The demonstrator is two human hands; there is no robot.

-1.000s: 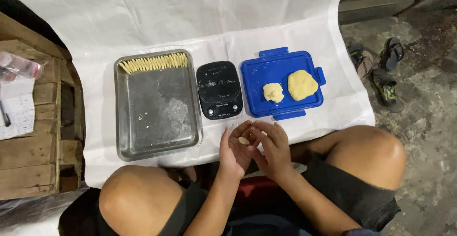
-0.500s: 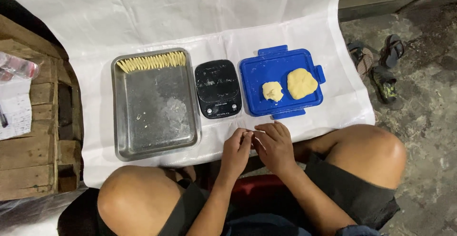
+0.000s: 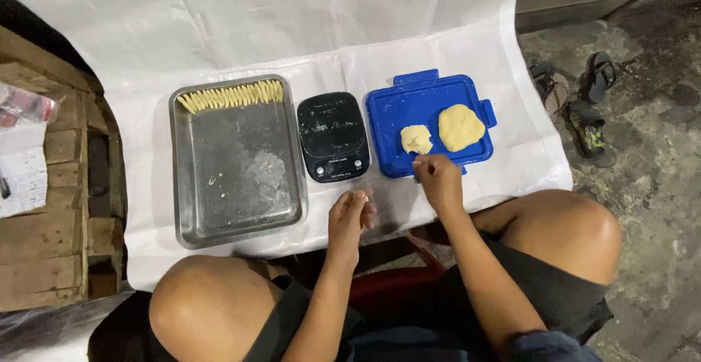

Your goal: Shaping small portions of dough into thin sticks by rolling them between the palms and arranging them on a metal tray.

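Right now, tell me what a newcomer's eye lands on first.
The bright blue lid, right of the black scale, carries two pale dough lumps; the right hand reaches at its near edge. A steel tray on the left holds a row of thin dough sticks along its far edge.

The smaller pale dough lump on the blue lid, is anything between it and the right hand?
Nothing visible. The right hand sits at the blue plastic lid's near edge, with only bare lid between its fingertips and the smaller pale dough lump.
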